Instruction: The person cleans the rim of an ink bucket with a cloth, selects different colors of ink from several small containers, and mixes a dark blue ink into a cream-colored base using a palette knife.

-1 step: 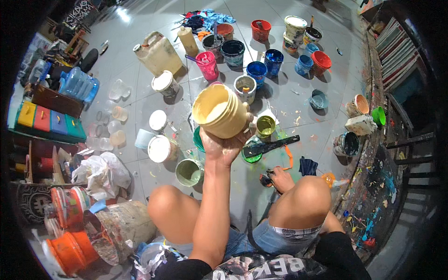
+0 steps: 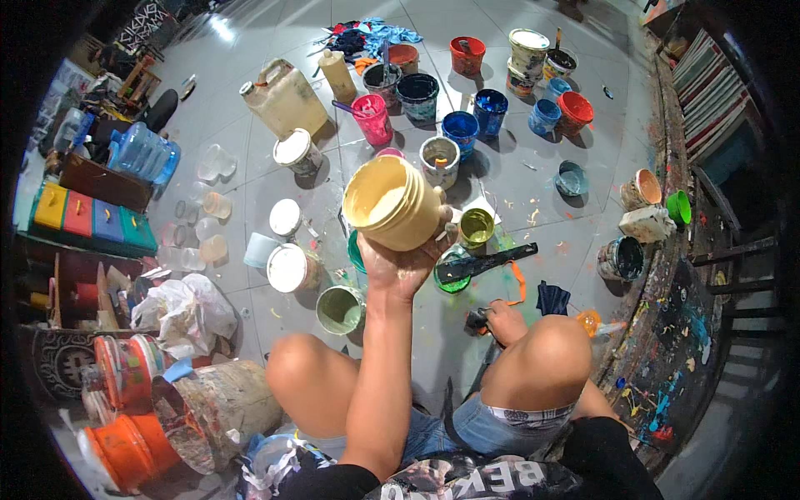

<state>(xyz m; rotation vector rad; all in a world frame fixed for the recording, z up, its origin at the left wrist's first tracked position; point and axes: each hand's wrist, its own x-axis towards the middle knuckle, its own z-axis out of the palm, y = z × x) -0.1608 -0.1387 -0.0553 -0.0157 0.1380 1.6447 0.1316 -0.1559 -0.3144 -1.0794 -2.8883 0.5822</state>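
One cream tub (image 2: 393, 202) raised mid-frame, tipped on its side, mouth toward 10 o'clock; pale paint pooled inside, so tilted for a pour or a look in. Cupped from below at 5 o'clock by left hand (image 2: 406, 260), fingers (image 2: 451, 230) wrapped round the base, closed firmly on it; held well above the floor (image 2: 517, 179). Green-lined pot (image 2: 341, 308) at 7 o'clock of the tub, down on the floor, open-topped, near the left knee. Small olive cup (image 2: 477, 227) just beside at 3 o'clock. Black scraper (image 2: 486, 262) at 4 o'clock, laid across a green lid within reach. Right hand (image 2: 492, 319) low at 5 o'clock by the right knee, closed round a dark handle; what tool, cannot tell. Open colour tubs (image 2: 460, 127) fanned out at 12 to 2, mouths up, all within arm's reach. Big jerrycan (image 2: 283, 100) parked at 11.
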